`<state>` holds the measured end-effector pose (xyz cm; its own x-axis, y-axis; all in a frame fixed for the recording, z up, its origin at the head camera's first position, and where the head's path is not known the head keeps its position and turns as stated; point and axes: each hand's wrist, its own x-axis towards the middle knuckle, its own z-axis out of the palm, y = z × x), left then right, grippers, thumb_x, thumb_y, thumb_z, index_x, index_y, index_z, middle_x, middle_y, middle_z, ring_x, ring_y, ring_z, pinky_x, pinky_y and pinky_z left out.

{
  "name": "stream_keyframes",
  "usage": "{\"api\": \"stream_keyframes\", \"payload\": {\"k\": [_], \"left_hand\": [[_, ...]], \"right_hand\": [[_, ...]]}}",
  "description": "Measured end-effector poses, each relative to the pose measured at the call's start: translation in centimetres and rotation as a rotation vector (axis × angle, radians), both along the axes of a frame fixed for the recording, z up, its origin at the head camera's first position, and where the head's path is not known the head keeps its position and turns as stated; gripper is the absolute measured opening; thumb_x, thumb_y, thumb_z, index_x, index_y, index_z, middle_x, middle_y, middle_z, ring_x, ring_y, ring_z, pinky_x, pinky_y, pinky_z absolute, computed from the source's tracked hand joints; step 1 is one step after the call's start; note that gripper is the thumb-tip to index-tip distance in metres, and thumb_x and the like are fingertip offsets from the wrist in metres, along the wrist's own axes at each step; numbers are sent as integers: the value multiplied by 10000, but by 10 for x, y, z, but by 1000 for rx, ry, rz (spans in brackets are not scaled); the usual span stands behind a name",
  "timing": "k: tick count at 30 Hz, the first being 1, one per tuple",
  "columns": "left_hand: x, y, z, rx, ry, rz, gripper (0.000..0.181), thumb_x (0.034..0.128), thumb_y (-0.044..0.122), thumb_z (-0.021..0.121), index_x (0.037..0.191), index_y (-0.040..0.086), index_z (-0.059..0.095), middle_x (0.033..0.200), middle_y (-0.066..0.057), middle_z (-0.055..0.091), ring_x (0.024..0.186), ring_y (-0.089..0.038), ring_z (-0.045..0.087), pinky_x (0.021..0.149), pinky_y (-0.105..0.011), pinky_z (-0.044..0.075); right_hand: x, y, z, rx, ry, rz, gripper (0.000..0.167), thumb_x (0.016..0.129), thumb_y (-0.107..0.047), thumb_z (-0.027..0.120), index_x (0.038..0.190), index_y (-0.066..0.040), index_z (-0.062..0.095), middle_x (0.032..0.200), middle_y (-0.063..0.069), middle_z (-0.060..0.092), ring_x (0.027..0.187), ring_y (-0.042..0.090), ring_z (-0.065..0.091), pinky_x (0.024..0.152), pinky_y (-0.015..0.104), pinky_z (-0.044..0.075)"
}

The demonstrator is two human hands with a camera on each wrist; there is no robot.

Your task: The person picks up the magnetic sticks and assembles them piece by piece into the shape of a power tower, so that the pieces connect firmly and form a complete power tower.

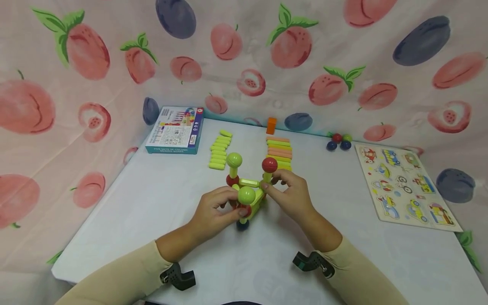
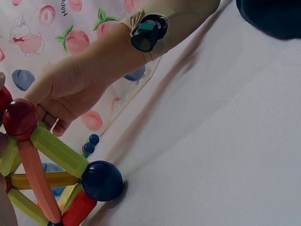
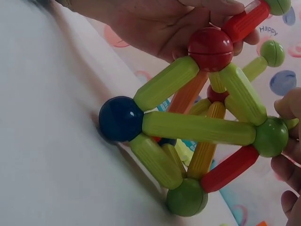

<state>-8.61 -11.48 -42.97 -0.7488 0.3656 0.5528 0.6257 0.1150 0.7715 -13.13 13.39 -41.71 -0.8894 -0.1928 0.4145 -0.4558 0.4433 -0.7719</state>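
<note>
While the head view is showing your hands from above, the wrist views are exposing the lower sides of the frame of balls and rods [image 1: 249, 194], which is standing between your hands on the white surface [image 1: 145, 203]. Your left fingers are pinching a red rod [image 3: 247, 21], something the right wrist view is showing more plainly; your right hand [image 1: 291, 192] is pinching a green rod [image 1: 267, 178] just under a red ball [image 1: 269, 165]. The right wrist view is also bringing out a dark blue ball [image 3: 121, 118] at a lower corner, while only the head view is taking in the whole picture board [image 1: 406, 186]. The balls are gleaming, round and smooth, some showing seams; the rods are looking straight and ribbed, and the surface is showing a fine weave up close.
</note>
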Motion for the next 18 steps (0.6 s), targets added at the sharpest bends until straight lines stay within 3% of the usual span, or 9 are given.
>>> {"api": "stream_keyframes", "payload": {"k": [8, 11, 13, 15, 18], "left_hand": [[1, 0, -1, 5, 2, 5, 322, 902, -7, 822, 1202, 92, 761, 1138, -36, 743, 910, -184, 630, 695, -306, 507], [2, 0, -1, 7, 4, 6, 319, 900, -6, 822, 1197, 92, 762, 1133, -35, 744, 905, -184, 629, 681, -326, 503], [1, 0, -2, 6, 12, 5, 312, 900, -1, 822, 1191, 93, 761, 1127, -33, 743, 908, -185, 630, 679, -344, 510], [1, 1, -2, -3, 19, 6, 309, 899, 8, 831, 1185, 99, 762, 1123, -24, 742, 918, -185, 635, 698, -343, 535], [3, 1, -2, -40, 39, 44, 328, 864, 42, 883, 1162, 96, 759, 1112, -15, 730, 930, -178, 639, 749, -321, 576]], "right_hand": [[0, 2, -3, -10, 32, 16, 154, 911, -131, 837, 1045, -96, 770, 960, 1, 741, 948, 192, 658, 842, 533, 498], [-3, 9, -5, -36, 30, 28, 180, 935, -75, 761, 1115, -65, 768, 997, 54, 752, 965, 235, 662, 839, 500, 482], [-10, 18, -8, -28, 16, -10, 225, 953, -51, 696, 1168, -50, 764, 1058, 86, 759, 985, 259, 654, 838, 473, 480], [-22, 29, -14, 49, -16, -84, 258, 970, -68, 661, 1209, -48, 756, 1121, 106, 747, 1008, 277, 640, 831, 447, 488], [-43, 43, -27, 314, -81, -194, 280, 995, -179, 687, 1247, -79, 756, 1218, 100, 726, 1106, 295, 638, 889, 481, 501]]}}
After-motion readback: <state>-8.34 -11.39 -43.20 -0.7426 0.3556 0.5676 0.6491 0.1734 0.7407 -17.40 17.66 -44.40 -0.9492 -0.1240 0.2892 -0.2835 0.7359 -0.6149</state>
